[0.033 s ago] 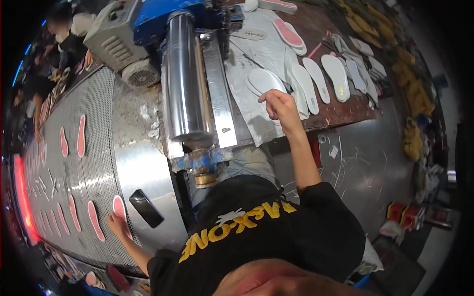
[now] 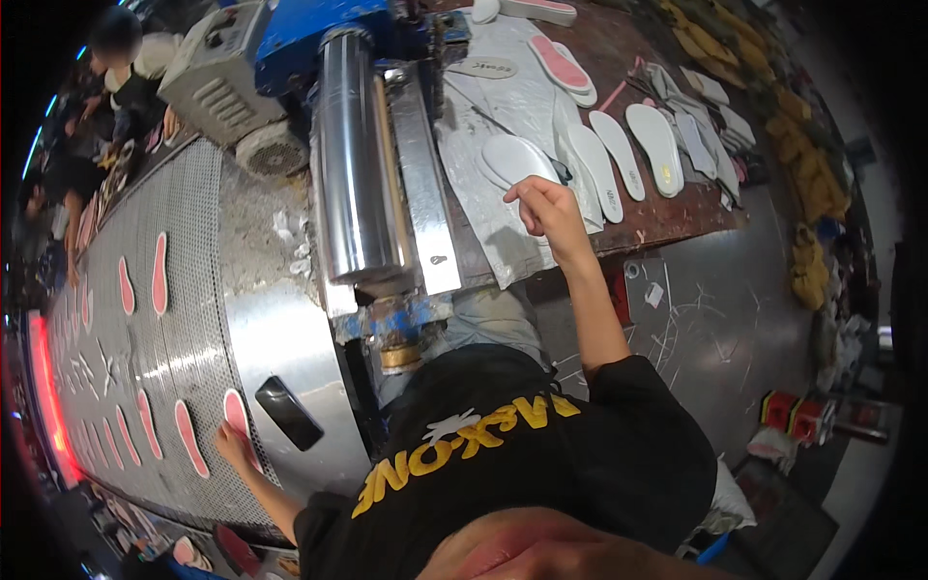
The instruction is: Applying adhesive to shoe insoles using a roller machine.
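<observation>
At the left, my left hand (image 2: 234,445) has its fingers bent on the lower part of a pink insole with a white rim (image 2: 235,414), which lies at the near edge of the mesh conveyor belt (image 2: 198,338). Over the worktable, my right hand (image 2: 548,213) is curled, index finger and thumb close together, just in front of a stack of white insoles (image 2: 517,157). Whatever its fingers may hold is hidden. Between both arms stands a press-like machine with a shiny metal roller (image 2: 353,164).
A black phone (image 2: 289,413) rests on the metal plate beside the belt. More pink insoles (image 2: 190,440) lie in rows along it. White insoles (image 2: 654,150) and a pink-topped pair (image 2: 559,66) sit on the worktable (image 2: 667,224). Another person (image 2: 130,77) is at far left.
The whole view has shifted slightly. My two hands keep nearly the same places and poses.
</observation>
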Demonstrator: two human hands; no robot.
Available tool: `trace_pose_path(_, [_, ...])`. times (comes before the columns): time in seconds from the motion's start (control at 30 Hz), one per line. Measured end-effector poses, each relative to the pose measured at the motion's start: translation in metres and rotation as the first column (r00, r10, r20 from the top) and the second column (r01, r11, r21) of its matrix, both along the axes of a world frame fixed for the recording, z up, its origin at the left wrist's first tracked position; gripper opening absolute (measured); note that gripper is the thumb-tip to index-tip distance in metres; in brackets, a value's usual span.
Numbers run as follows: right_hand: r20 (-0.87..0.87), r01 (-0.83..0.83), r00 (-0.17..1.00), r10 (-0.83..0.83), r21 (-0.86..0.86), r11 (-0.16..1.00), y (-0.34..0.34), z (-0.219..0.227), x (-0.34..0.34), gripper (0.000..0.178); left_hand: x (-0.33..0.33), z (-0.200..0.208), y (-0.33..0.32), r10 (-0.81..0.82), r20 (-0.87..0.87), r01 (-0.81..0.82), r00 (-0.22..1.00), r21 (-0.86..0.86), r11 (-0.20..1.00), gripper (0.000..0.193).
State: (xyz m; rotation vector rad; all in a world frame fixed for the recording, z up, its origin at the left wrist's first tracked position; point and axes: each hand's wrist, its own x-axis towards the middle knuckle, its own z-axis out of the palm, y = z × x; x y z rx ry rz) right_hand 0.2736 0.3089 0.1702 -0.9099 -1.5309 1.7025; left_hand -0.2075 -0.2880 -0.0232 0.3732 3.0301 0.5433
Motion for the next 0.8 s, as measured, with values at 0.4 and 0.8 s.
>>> trace_pose_path(0.4, [0.278, -0.095, 0.96, -0.047, 0.477, 0.874, 0.131, -0.036, 0.014, 0.025, 0.016, 0.02, 0.01, -0.037, 0.115, 0.044, 0.993, -0.062, 0.997, 0.047])
trace_pose_path(0.8, [0.499, -0.103, 0.864, -0.075, 0.321, 0.942, 0.423, -0.127, 0.058, 0.06, 0.142, 0.035, 0.072, -0.006, -0.124, 0.025, 0.992, 0.153, 0.988, 0.031])
